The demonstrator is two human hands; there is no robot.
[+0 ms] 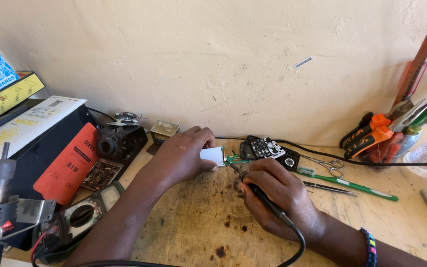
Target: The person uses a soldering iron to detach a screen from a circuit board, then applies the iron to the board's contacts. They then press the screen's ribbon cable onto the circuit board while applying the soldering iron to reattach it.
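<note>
While hands [233, 173] solder, scissors [329, 165] and a green toothbrush [352, 185] lie just beside.

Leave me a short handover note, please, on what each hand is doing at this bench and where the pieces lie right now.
Left hand: pinching a small green circuit board with its white part, held flat on the wooden bench.
Right hand: gripping a soldering iron like a pen, tip at the board's edge; its black cable trails toward the person.
Nearby: black phone keypad shell just behind the board, scissors, green toothbrush, tweezers, multimeter at the left.
Done: phone is opened, board out. Left: whether the joint is finished cannot be told; the shell lies unassembled.
</note>
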